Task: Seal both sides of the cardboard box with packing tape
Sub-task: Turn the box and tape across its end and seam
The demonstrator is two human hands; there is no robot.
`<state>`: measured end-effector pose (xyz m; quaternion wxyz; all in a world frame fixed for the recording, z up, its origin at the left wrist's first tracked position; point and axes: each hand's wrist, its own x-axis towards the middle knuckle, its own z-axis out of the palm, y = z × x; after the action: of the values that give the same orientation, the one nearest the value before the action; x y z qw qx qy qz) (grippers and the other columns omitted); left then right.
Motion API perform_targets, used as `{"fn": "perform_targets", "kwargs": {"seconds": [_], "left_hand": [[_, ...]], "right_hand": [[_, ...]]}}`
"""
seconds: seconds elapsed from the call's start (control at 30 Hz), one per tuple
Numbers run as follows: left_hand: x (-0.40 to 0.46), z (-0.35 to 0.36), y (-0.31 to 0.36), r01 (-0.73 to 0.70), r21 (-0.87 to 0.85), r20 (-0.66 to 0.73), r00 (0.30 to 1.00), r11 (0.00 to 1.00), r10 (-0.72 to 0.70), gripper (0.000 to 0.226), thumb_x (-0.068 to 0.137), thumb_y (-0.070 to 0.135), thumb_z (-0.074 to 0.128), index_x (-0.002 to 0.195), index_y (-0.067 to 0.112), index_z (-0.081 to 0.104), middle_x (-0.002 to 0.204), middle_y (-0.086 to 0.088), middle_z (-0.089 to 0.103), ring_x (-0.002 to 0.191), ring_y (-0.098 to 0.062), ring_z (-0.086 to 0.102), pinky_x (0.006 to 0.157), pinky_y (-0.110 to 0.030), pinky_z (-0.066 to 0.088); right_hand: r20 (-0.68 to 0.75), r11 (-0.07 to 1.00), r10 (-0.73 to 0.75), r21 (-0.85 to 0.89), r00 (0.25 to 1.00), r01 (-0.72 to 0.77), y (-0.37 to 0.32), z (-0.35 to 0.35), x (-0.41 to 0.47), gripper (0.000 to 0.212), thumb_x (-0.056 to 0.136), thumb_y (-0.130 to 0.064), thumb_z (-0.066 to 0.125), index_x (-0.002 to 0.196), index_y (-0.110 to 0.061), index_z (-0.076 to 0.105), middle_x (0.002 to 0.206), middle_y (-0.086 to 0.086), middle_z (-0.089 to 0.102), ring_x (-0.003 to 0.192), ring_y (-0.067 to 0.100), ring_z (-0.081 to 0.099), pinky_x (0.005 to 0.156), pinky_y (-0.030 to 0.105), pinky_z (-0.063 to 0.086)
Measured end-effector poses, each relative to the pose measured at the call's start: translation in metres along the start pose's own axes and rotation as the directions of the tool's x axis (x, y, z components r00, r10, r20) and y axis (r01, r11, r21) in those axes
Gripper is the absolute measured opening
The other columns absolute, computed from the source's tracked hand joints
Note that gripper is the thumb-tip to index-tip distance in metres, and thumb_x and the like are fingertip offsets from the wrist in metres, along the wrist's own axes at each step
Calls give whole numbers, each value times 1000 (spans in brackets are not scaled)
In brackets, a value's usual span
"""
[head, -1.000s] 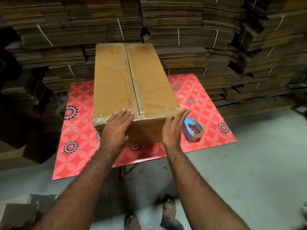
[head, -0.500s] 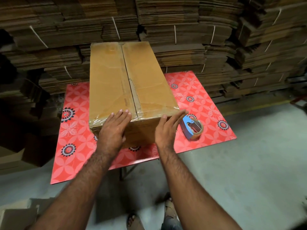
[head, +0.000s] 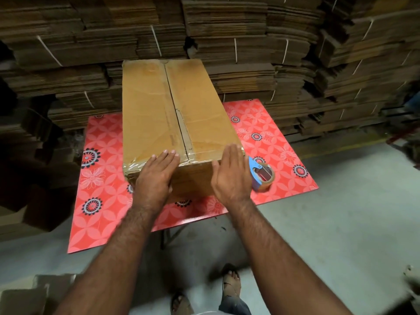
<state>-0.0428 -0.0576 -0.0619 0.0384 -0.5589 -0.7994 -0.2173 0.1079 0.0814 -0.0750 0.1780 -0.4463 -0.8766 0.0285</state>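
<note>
Looming beyond both hands, well past the fingertips: bundled stacks of flattened cardboard (head: 227, 30) filling the whole background. Spreading beneath the hands: a desk (head: 102, 201) covered in a red floral pattern, standing on a grey floor (head: 341, 235). Sitting on that desk directly ahead of the hands: the cardboard box (head: 159, 110), running its long axis straight away from the palms toward the stacks, with the centre seam and its strip of clear packing tape (head: 185, 142) lying between the two hands. Pressing flat over the near top edge, left of the seam: the left hand (head: 154, 178), fingers straight and released, gripping nothing. Resting against the near right corner: the right hand (head: 229, 176), fingers likewise straight and together, holding nothing. Lying just beside the right hand, on its outer side and touching the desk: the blue tape dispenser (head: 261, 176), plainly closer to the right hand than to the left. Judging from this: top seam looking taped, near end being smoothed down, and flipping the box for the other side probably calling for both hands gripping along that long axis.
</note>
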Motion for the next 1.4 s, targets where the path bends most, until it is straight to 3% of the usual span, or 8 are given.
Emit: {"fn": "perform_targets", "kwargs": {"seconds": [0.17, 0.3, 0.5, 0.67, 0.83, 1.07, 1.23, 1.4], "left_hand": [[2, 3, -4, -3, -32, -1, 1000, 999, 3, 98, 45, -20, 77, 138, 6, 57, 144, -12, 55, 136, -31, 50, 116, -46, 29], [2, 6, -6, 5, -39, -13, 1000, 999, -5, 94, 47, -21, 76, 136, 6, 59, 142, -13, 57, 133, -32, 52, 114, -46, 31], [3, 7, -5, -12, -34, -40, 999, 999, 11, 88, 48, -20, 76, 132, 3, 62, 138, -15, 60, 129, -36, 55, 112, -50, 33], [-2, 1, -6, -43, 35, 14, 999, 998, 43, 98, 52, -10, 83, 143, 2, 49, 149, -16, 48, 140, -35, 44, 119, -49, 24], [-15, 2, -10, 11, 56, -110, 994, 998, -5, 47, 96, 18, 44, 139, 6, 56, 144, -12, 55, 136, -28, 50, 116, -46, 34], [-32, -10, -44, 109, 109, -194, 977, 988, -87, 67, 73, -3, 73, 137, 11, 59, 145, -6, 56, 137, -29, 48, 114, -52, 32], [-27, -7, -48, 96, 39, -177, 980, 995, -87, 53, 83, 2, 72, 135, 12, 61, 142, -6, 58, 135, -32, 50, 105, -53, 44], [-30, -9, -53, 90, 37, -125, 989, 995, -84, 77, 71, -9, 77, 141, 14, 55, 147, -4, 54, 139, -27, 46, 106, -54, 44]], "right_hand": [[197, 946, 241, 170, 950, -275, -12, -16, 32, 66, 106, -41, 21, 154, 3, 16, 164, 19, 13, 152, 30, 9, 123, 45, 11], [269, 735, 453, 427, 850, -527, 4, -26, 53, 42, 105, -16, 31, 137, 9, 43, 141, 29, 44, 126, 39, 47, 98, 42, 39], [415, 577, 417, 566, 808, -589, 27, -20, 38, 48, 106, -38, 27, 147, -13, 37, 142, 19, 50, 123, 33, 50, 92, 34, 38], [11, 977, 39, 210, 999, -40, -12, -4, 12, 57, 102, -30, 31, 153, -4, 32, 160, 12, 30, 150, 26, 22, 120, 47, 10], [-64, 960, -251, 112, 966, 257, -16, 9, -5, 49, 100, -25, 36, 144, -7, 49, 152, 9, 46, 143, 23, 38, 119, 46, 18], [52, 961, -277, 30, 959, 276, -11, -7, 4, 54, 102, -35, 30, 147, -9, 46, 152, 9, 45, 143, 23, 38, 117, 43, 23], [170, 851, -523, 64, 835, 521, -56, -6, 13, 61, 101, -43, 22, 145, -8, 47, 151, 11, 47, 142, 25, 39, 119, 42, 23], [148, 822, -568, 58, 810, 566, -23, 0, 32, 47, 103, -19, 50, 150, -17, 41, 154, 4, 43, 144, 20, 37, 116, 29, 12]]}}
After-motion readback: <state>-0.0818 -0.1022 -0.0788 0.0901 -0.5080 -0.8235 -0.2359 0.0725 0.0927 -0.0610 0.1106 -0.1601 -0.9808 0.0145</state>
